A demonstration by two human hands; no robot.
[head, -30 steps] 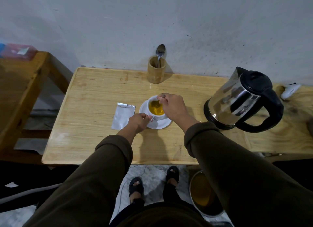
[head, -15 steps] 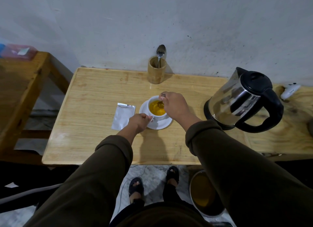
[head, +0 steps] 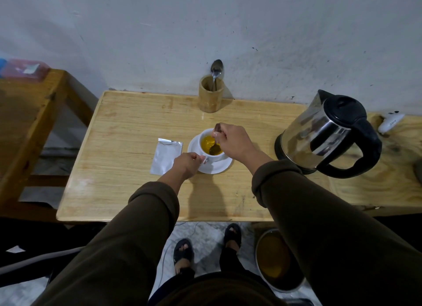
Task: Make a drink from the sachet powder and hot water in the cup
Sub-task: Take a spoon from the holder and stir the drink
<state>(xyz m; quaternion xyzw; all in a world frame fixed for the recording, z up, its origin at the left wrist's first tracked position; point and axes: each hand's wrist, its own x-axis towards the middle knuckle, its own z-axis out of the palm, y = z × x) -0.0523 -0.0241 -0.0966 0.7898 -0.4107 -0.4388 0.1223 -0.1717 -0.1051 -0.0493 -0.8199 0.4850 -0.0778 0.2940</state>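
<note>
Table [head: 127, 191] bearing kettle [head: 328, 136] and emptied sachet [head: 165, 156]; saucer [head: 215, 167] carrying cup [head: 212, 156] of yellow drink; right hand [head: 235, 141] pinching spoon [head: 215, 143], stirring; left hand [head: 187, 163] closing on cup handle, steadying; stirring wants slow circles, spoon staying below rim.

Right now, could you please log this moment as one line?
stage: stirring | right hand: holds spoon in cup | left hand: grips cup handle | sachet: on table

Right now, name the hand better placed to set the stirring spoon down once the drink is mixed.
Right. The right hand already holds the spoon, its bowl in the yellow drink inside the white cup. The left hand is busy steadying the cup by its handle on the saucer.
</note>
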